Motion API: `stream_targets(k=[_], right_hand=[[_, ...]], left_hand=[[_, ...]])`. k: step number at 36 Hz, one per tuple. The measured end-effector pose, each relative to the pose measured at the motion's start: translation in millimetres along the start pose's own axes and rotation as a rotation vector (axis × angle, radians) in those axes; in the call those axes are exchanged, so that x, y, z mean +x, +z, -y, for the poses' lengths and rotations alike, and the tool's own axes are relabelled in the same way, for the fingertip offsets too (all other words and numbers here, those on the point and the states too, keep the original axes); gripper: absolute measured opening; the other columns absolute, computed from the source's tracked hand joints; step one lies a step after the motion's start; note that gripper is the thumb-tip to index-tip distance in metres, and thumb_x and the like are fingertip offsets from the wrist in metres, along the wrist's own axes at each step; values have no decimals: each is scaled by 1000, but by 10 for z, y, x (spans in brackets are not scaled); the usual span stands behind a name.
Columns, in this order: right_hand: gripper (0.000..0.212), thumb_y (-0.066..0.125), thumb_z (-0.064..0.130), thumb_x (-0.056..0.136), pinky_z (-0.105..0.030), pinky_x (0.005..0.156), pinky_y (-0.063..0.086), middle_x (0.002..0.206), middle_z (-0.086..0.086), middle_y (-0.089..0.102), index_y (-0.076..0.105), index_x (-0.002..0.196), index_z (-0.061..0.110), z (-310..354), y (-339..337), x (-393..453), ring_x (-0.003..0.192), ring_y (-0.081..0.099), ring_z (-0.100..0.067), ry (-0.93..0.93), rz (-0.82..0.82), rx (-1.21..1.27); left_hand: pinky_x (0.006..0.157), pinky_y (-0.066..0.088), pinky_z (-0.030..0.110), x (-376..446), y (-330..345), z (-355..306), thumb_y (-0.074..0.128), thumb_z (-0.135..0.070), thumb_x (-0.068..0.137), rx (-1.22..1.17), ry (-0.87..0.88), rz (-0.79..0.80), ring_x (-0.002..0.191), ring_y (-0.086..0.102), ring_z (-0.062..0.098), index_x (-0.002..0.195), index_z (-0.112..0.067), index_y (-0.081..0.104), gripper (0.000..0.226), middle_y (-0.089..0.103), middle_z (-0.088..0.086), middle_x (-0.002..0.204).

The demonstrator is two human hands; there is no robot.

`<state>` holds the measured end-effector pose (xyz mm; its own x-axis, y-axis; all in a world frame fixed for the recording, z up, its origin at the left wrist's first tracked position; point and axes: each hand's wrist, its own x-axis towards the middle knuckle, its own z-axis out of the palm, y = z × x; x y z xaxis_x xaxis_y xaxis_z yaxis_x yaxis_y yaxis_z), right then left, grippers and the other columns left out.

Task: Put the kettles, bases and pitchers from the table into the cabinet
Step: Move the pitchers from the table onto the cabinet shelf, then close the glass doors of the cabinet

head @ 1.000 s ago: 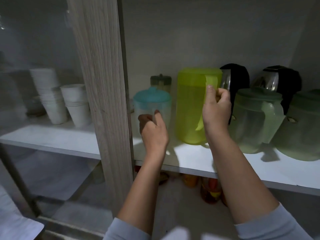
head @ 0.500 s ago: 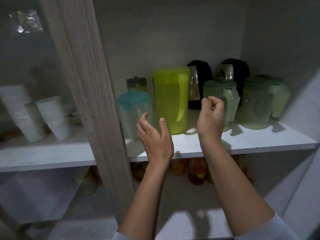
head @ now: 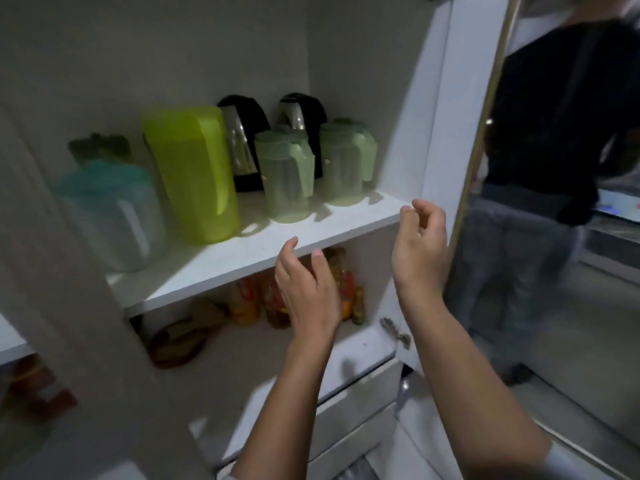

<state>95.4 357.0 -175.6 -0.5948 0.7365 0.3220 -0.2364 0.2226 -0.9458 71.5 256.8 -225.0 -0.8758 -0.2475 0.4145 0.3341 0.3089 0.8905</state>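
- Head view: both forearms rise from the bottom of the frame toward the cabinet shelf [head: 242,251], which crosses the middle of the frame.
- The left hand [head: 308,292] sits just below centre, in front of the shelf's front edge, back of the hand toward the camera. Its fingers are loosely spread and slightly bent, thumb apart from the rest, and it holds nothing.
- The right hand [head: 420,244] is right of centre and a little higher, near the shelf's right end. Its fingers hang loosely curled toward the palm with nothing in them. The wrist is bent, and the forearm runs down to the lower right, ending in a pale sleeve.
- On the shelf in the upper left and centre: a clear pitcher with a teal lid [head: 110,216] at the left, a tall yellow-green pitcher [head: 194,174] beside it, and two pale green pitchers [head: 285,174] [head: 346,161] to the right, side by side.
- Behind them stand two black and steel kettles [head: 242,140] [head: 301,114], against the back wall.
- A dark-lidded container [head: 98,147] stands behind the teal-lidded pitcher, too dim to identify.
- On the lower shelf, under the hands, stand bottles and jars [head: 263,303], blurred.
- At the right of the frame a second person in a dark top [head: 554,109] stands beyond the open cabinet door [head: 440,98].
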Motion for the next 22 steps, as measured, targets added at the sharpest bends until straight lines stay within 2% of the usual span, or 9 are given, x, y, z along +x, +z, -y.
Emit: stream_targets(k=[3,5,7,11,15,16,18,20,22], right_hand=[[33,45,34,95,-35,102,42,124,3,56,52,125,22,11,-422,116,117,52,-15,-29,-114,-46],[32,46,33,94,-40,103,43,124,0,57,53,123,21,35,-716,199,115,53,-17,-51,-196,-65],[32,45,31,95,-38,101,44,125,-3,57,52,124,20,64,-1021,285,113,54,-17,-69,-265,-61],[32,47,29,95,-25,90,41,125,-4,57,53,124,18,154,-1551,470,114,55,-17,-123,-384,-77],[37,46,31,88,-30,94,43,124,-3,57,56,120,16,280,-2062,632,112,53,-16,-231,-499,-108],[37,46,30,88,-27,94,43,124,-3,55,56,120,15,307,-2188,669,112,52,-14,-259,-512,-116],[34,47,28,90,-9,86,39,123,-1,52,56,120,14,370,-2461,756,107,50,-8,-317,-534,-152],[31,49,23,92,5,76,32,122,0,48,56,119,12,428,-2753,857,96,47,11,-381,-588,-177],[29,50,17,90,8,74,29,123,-2,46,57,117,8,458,-3045,957,90,44,28,-444,-661,-162]], left_hand=[[109,23,24,-241,278,-182,39,-24,100,-39,23,110,136,34,18,142,-12,36,44,38,6,147],[110,24,26,-408,458,-346,39,-26,100,-61,35,184,137,34,17,143,-13,35,46,37,5,147],[109,25,27,-582,644,-518,38,-28,100,-80,57,261,137,34,16,144,-15,34,46,36,4,149],[103,23,20,-856,1000,-837,35,-31,101,-108,142,356,136,35,15,145,-17,32,47,36,1,149],[109,25,24,-1138,1410,-1161,33,-31,101,-149,184,427,138,34,15,145,-18,32,46,36,0,150],[109,26,25,-1213,1520,-1227,33,-32,101,-158,184,437,138,34,15,146,-19,32,46,36,0,150],[108,26,24,-1377,1745,-1362,33,-32,101,-178,176,459,137,35,15,146,-20,33,46,36,1,150],[112,26,28,-1557,1981,-1509,35,-30,101,-216,187,497,138,34,16,146,-18,33,47,36,2,151],[115,24,32,-1746,2220,-1656,35,-31,99,-244,219,532,141,31,18,146,-15,34,50,35,5,152]])
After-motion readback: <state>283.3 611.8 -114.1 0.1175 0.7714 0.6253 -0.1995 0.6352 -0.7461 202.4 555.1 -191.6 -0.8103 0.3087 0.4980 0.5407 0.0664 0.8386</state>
